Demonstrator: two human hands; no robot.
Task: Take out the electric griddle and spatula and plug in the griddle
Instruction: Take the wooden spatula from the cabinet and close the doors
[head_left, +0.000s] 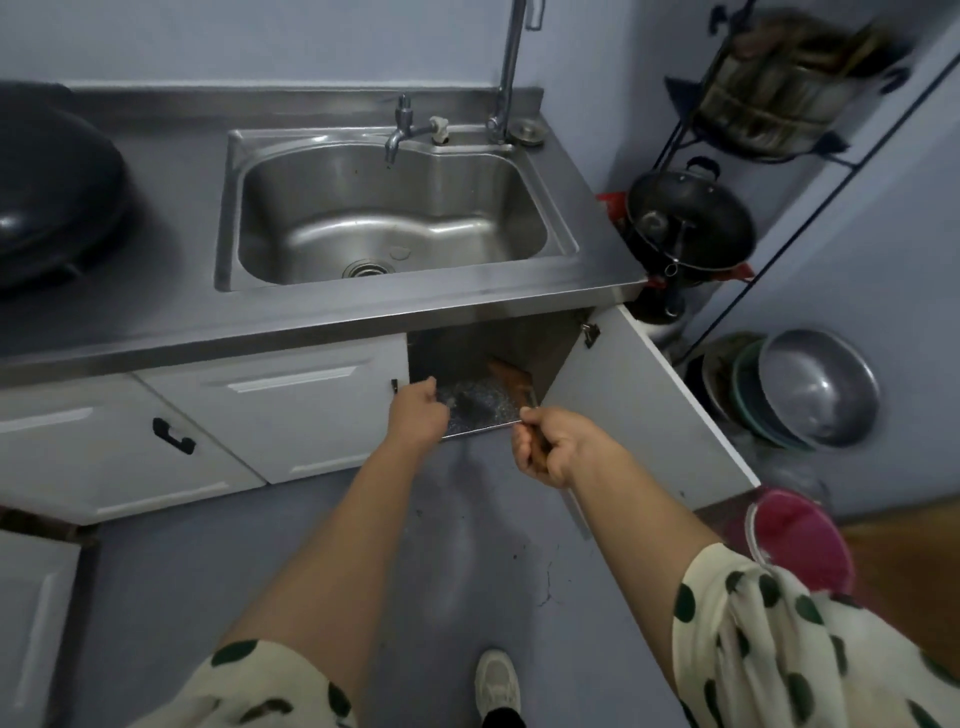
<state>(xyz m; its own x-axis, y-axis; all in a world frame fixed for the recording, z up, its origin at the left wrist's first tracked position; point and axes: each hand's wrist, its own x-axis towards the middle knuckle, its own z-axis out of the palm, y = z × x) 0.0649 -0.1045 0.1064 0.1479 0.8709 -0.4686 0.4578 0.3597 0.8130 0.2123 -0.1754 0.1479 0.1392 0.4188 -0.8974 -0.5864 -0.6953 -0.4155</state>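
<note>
Electric griddle (475, 410), speckled dark plate with metal rim, at mouth of under-sink cabinet (498, 343), front edge just beyond the opening, probably mid-withdrawal. Left hand (418, 413) on left rim, fingers curled closed over the edge to share the load. Right hand (553, 447) at right front corner, fingers wrapped shut around wooden handle of spatula (519, 395), seemingly carried with griddle. Cabinet door (649, 410) swung wide for clearance. Above: bench (171, 322) with sink (389, 208). Cord and outlet not visible.
</note>
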